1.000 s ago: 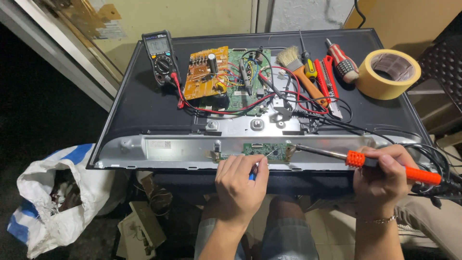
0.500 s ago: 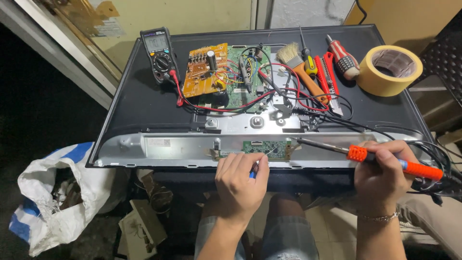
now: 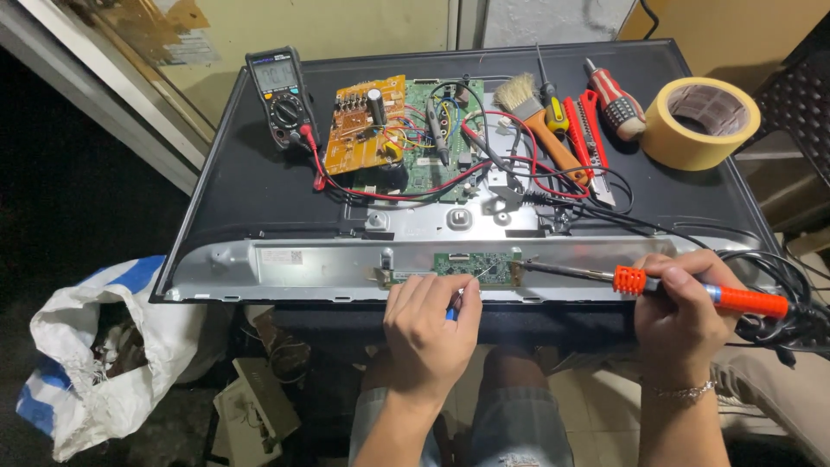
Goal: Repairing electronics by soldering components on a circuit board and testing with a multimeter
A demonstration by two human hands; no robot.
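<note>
The right hand (image 3: pixel 683 298) has its grip pinched around an orange-handled soldering iron (image 3: pixel 657 284), whose metal tip points toward nine o'clock and ends at the right edge of a small green circuit strip (image 3: pixel 471 266). That strip sits on the silver metal rail (image 3: pixel 303 264) along the near edge of a black flat-panel television back (image 3: pixel 251 190). The left hand (image 3: pixel 430 324) lies at the strip's six o'clock, fingers curled tight on a small blue-ended tool (image 3: pixel 451 313) that is mostly hidden. At the panel's twelve o'clock lie an orange and a green circuit board (image 3: pixel 406 130) with red and black leads, a black multimeter (image 3: pixel 277 91) at eleven, a brush (image 3: pixel 536 117) and screwdrivers (image 3: pixel 614 99) at one, and a yellow tape roll (image 3: pixel 699 121) at two. A white bag (image 3: pixel 104 346) sits on the floor at eight o'clock.
</note>
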